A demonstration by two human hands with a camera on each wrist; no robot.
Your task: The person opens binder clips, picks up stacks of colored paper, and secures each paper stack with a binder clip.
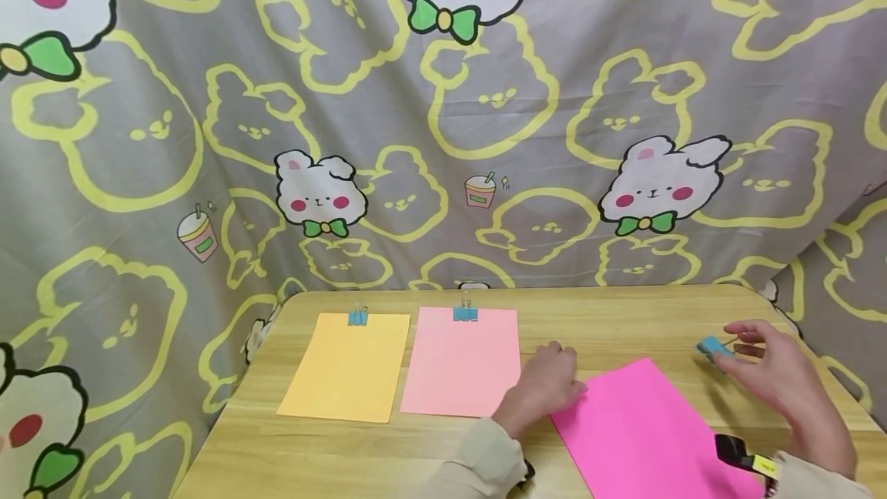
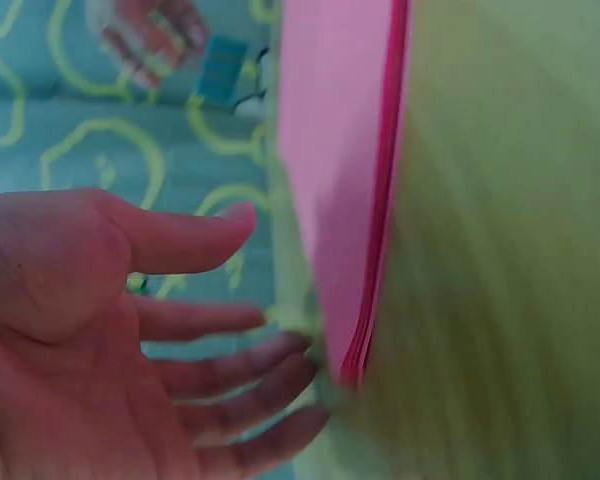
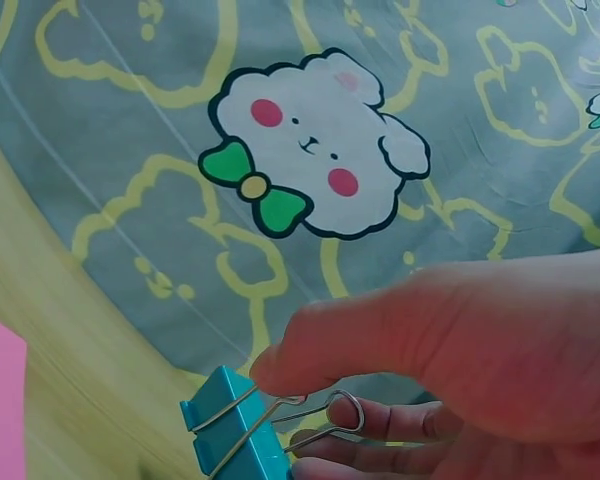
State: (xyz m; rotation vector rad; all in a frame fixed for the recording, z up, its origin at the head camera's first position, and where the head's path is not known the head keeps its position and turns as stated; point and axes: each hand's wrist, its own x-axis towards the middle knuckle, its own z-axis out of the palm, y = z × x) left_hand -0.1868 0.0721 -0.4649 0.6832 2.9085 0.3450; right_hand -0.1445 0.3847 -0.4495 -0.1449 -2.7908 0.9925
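Note:
A bright pink stack of paper (image 1: 644, 430) lies turned at an angle on the table. My left hand (image 1: 543, 387) is at its upper left corner; in the left wrist view that hand (image 2: 130, 350) has its fingers extended beside the stack's edge (image 2: 345, 150), and whether they touch it I cannot tell. Above the table on the right, my right hand (image 1: 779, 376) holds a blue binder clip (image 1: 715, 348). In the right wrist view the thumb and fingers of this hand (image 3: 450, 360) pinch the wire handles of the clip (image 3: 242, 440).
To the left lie a yellow stack of paper (image 1: 346, 368) and a light pink one (image 1: 460, 364), each with a blue clip (image 1: 357, 318) at its top edge. A patterned curtain (image 1: 416, 122) hangs behind the wooden table (image 1: 242, 437).

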